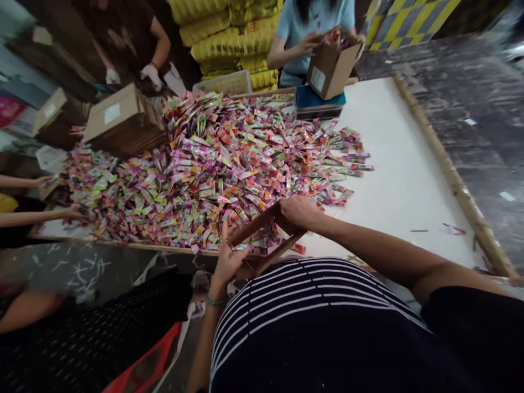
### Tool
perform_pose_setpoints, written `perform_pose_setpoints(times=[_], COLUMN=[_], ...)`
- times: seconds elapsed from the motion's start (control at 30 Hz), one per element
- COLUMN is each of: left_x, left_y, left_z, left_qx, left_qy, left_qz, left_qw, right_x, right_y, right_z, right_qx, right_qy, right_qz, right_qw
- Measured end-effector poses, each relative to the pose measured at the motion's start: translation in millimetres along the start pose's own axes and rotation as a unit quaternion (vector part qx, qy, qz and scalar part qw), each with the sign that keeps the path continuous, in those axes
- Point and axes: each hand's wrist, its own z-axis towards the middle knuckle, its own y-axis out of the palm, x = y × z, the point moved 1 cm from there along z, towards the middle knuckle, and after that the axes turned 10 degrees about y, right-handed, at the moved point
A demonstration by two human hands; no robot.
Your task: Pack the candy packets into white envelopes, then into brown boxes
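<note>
A narrow brown cardboard box (257, 225) is held at the table's near edge, its long walls slanting up to the right. My right hand (299, 212) is closed round the box's far right end. At the other end my left hand (230, 256) holds the box's left side, with a finger pointing up and a small shiny packet by the thumb. The box's inside is mostly hidden by its walls. Beyond it spreads a large heap of colourful small packets (229, 164) on the white table (393, 164).
Flattened cartons (123, 120) lie stacked on the heap. Across the table a person fills a carton (333, 71) beside a blue-topped bin (319, 97); another wears white gloves. Two other hands reach in at left. A wooden rim (446, 174) edges the right side.
</note>
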Motion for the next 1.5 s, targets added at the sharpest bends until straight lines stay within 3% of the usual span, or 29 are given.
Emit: perform_pose_setpoints(times=[0.07,0.17,0.27,0.33,0.5,0.57,0.67,0.8,0.87,0.93,1.07,1.17,1.33,1.4,1.5], left_x=[-7.3,-18.4,-29.5,-37.1,-49.2,-48.0,-38.8,-17.6,-5.8,2.6,3.2,-3.6,-9.8,-7.6,-3.7], left_y=[27.7,59.1,68.3,65.7,51.6,43.7,27.9,13.0,19.6,37.4,79.7,97.0,113.3,115.8,112.4], left_z=[12.5,27.0,29.1,27.6,29.0,30.3,30.1,28.4,29.5,32.6,40.8,48.7,67.3,70.8,71.3], left_qx=[-0.016,0.059,0.147,0.151,0.093,0.073,0.004,-0.142,-0.172,-0.187,-0.233,-0.218,-0.219,-0.222,-0.226], left_qy=[0.002,0.047,0.063,0.065,0.097,0.126,0.16,0.121,0.118,0.108,0.052,0.049,0.078,0.093,0.091], left_qz=[0.013,0.109,0.18,0.199,0.221,0.247,0.291,0.324,0.36,0.417,0.51,0.542,0.565,0.572,0.584], left_qw=[1.0,0.991,0.971,0.966,0.966,0.958,0.943,0.927,0.909,0.883,0.827,0.81,0.792,0.785,0.774], right_x=[-1.0,7.7,29.1,42.9,44.1,35.2,26.8,27.2,26.6,22.8,12.2,8.7,6.6,12.4,51.6], right_y=[1.7,14.8,29.7,36.4,46.4,50.5,59.1,72.5,75.9,75.9,69.8,65.7,70.0,73.7,76.6], right_z=[-1.0,-11.8,-33.0,-44.3,-31.1,-15.8,2.0,7.4,7.8,10.2,18.6,22.6,31.3,36.2,43.8], right_qx=[0.002,-0.018,-0.037,-0.002,0.198,0.238,0.234,0.191,0.19,0.198,0.192,0.186,0.152,0.166,0.218], right_qy=[0.011,0.022,-0.09,-0.178,-0.232,-0.224,-0.198,-0.235,-0.246,-0.248,-0.227,-0.21,-0.144,-0.096,0.045], right_qz=[-0.001,-0.001,0.021,0.036,0.047,0.062,0.099,0.11,0.1,0.093,0.077,0.096,0.23,0.277,0.324], right_qw=[1.0,1.0,0.995,0.983,0.951,0.943,0.947,0.947,0.945,0.944,0.952,0.955,0.951,0.941,0.919])
